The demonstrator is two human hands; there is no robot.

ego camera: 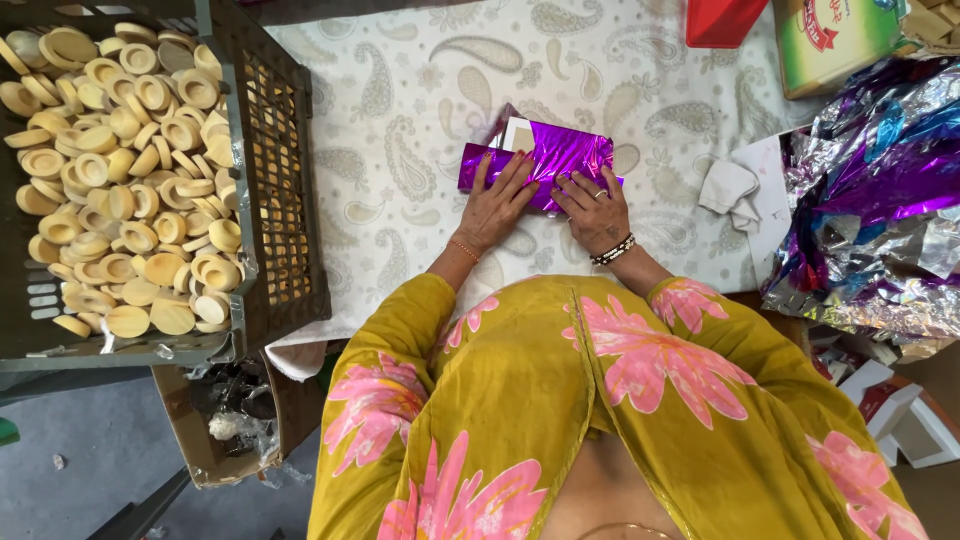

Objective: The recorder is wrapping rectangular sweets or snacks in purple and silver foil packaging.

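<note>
Purple-foil box [548, 160] under both hands, seemingly flat

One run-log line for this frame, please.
left hand: pressing purple foil on box | right hand: flat on the same foil | surface: paisley cloth | crate beside left hand

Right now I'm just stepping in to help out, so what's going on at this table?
A person presses both hands, left hand and right hand, flat on a small box partly covered in shiny purple foil wrap, on a paisley tablecloth. A dark plastic crate of round tan discs sits at their left, loose foil sheets at their right.
</note>
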